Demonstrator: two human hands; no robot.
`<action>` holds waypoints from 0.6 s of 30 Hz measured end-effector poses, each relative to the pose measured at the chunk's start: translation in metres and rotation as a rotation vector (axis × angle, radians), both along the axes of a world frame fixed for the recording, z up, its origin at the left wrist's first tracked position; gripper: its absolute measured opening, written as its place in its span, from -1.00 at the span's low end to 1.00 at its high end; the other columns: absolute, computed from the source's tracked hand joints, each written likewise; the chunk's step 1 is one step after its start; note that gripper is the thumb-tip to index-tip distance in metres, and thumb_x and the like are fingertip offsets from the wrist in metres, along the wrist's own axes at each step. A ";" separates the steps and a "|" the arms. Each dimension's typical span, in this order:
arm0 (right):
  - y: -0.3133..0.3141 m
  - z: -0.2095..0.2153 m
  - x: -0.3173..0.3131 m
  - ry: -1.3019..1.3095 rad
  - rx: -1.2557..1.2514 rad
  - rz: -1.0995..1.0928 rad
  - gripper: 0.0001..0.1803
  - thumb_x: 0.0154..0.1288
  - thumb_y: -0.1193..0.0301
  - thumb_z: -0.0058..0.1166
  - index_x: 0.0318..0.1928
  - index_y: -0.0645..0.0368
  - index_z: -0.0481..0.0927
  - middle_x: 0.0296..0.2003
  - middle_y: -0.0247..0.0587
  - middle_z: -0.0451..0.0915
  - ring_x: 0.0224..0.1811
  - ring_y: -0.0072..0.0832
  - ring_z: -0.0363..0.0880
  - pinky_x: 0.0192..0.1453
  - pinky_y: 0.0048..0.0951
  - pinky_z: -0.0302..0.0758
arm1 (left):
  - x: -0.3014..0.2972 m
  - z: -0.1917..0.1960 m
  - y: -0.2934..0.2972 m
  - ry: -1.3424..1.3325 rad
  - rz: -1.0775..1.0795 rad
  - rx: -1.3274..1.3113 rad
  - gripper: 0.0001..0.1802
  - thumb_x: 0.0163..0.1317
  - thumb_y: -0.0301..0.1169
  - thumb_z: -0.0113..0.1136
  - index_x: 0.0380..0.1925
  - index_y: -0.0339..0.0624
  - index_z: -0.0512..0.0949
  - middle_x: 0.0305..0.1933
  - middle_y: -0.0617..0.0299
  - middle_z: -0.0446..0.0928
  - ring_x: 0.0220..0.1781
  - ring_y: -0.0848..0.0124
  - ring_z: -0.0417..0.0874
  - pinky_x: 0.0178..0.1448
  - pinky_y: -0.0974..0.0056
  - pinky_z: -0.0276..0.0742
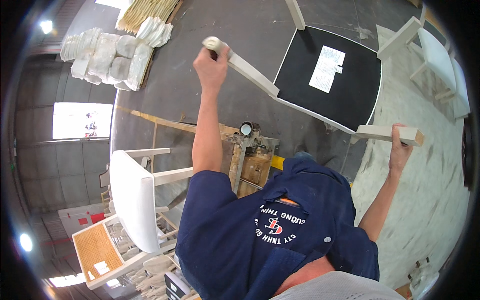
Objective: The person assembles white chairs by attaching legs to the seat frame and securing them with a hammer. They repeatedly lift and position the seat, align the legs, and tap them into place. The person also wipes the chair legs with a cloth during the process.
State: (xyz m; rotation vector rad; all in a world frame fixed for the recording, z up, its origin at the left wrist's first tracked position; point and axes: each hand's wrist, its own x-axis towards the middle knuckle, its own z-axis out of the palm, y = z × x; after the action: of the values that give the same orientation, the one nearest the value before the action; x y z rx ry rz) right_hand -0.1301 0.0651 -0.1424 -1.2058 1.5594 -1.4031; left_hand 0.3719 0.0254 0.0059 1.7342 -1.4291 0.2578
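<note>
Chair: an upturned chair [360,82] is in both hands, its black seat underside [297,62] facing up toward the wearer; whether it rests on anything cannot be told.
Paper: a white printed sheet [327,69] lies on the middle of the seat underside.
Left hand: the left hand [210,69], left of the seat underside, has its fingers curled around the outer end of the near-left leg [252,75]; a rounded whitish tip shows past the fist, and whether it belongs to the leg is unclear.
Right hand: the right hand [400,152], on the near right side of the seat underside, has its fingers closed around the near-right leg [375,132] close to its squared end.
Other legs: the far-left leg [296,14] and far-right leg [400,37] stick out from the far corners of the seat underside, apart from both hands.
Stand: a worn wooden stand [235,165] is nearer the wearer than the seat underside and to its left.
White chairs: a white-padded chair [134,200] lies well left of the seat underside; more white chairs [435,55] are to its right.
Sheet: a pale, marked floor covering [425,170] spreads right of the seat underside.
Stack: pale wrapped bundles [112,55] are piled far left of it.
</note>
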 end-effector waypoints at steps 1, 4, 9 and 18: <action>0.000 -0.002 0.001 -0.012 -0.006 0.005 -0.82 0.26 0.38 0.23 -0.19 0.20 0.61 -0.20 -0.33 0.58 -0.10 -0.56 0.49 0.07 -0.47 0.40 | 0.004 -0.011 0.001 0.050 0.022 -0.056 -0.74 0.07 -0.38 0.39 -0.36 -0.39 0.62 -0.42 0.02 0.67 -0.36 0.26 0.72 -0.22 0.22 0.56; 0.001 -0.001 0.004 -0.028 -0.022 0.010 -0.83 0.26 0.41 0.23 -0.18 0.21 0.60 -0.20 -0.33 0.58 -0.13 -0.58 0.50 0.03 -0.48 0.43 | 0.016 -0.001 0.004 0.043 0.203 -0.041 -0.76 0.10 -0.40 0.36 -0.36 -0.39 0.62 -0.42 0.05 0.67 -0.36 0.29 0.72 -0.20 0.22 0.57; 0.002 -0.003 0.001 -0.018 0.005 0.006 -0.83 0.27 0.43 0.21 -0.16 0.20 0.60 -0.20 -0.34 0.57 -0.09 -0.55 0.49 0.07 -0.45 0.41 | -0.032 0.003 0.009 0.140 0.164 -0.068 -0.74 0.09 -0.38 0.38 -0.33 -0.37 0.63 -0.42 0.09 0.68 -0.38 0.38 0.70 -0.19 0.27 0.57; 0.003 0.003 0.002 -0.022 0.059 0.006 -0.77 0.24 0.43 0.20 -0.11 0.19 0.54 -0.17 -0.33 0.55 -0.10 -0.59 0.47 0.02 -0.50 0.42 | -0.062 0.033 -0.216 0.268 -0.073 -0.179 -0.62 0.02 -0.26 0.41 -0.30 -0.37 0.65 -0.31 0.12 0.68 -0.26 0.37 0.67 -0.07 0.27 0.54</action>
State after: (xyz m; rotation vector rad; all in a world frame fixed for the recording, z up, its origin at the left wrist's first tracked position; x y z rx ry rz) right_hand -0.1285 0.0679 -0.1398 -1.1552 1.5697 -1.3536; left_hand 0.3094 -0.1907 0.0390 1.5061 -1.2318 0.1051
